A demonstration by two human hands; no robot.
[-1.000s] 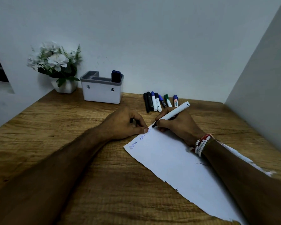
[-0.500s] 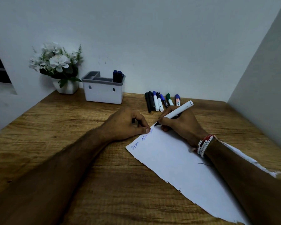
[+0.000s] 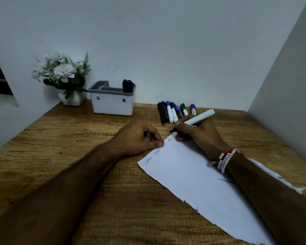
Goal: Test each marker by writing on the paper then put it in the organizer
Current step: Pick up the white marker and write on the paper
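The right hand [image 3: 201,133] has its fingers closed round a white marker [image 3: 199,118], tip at the paper's [image 3: 193,174] top corner, mid-test, while the left hand [image 3: 138,137] pins the sheet with fingers curled; capping and the organizer [image 3: 111,103] likely come next.

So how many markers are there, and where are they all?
Lying in a row on the table: 7 markers
Standing in the organizer: 2 dark blue markers
Held in the right hand: 1 white marker
Total: 10 markers
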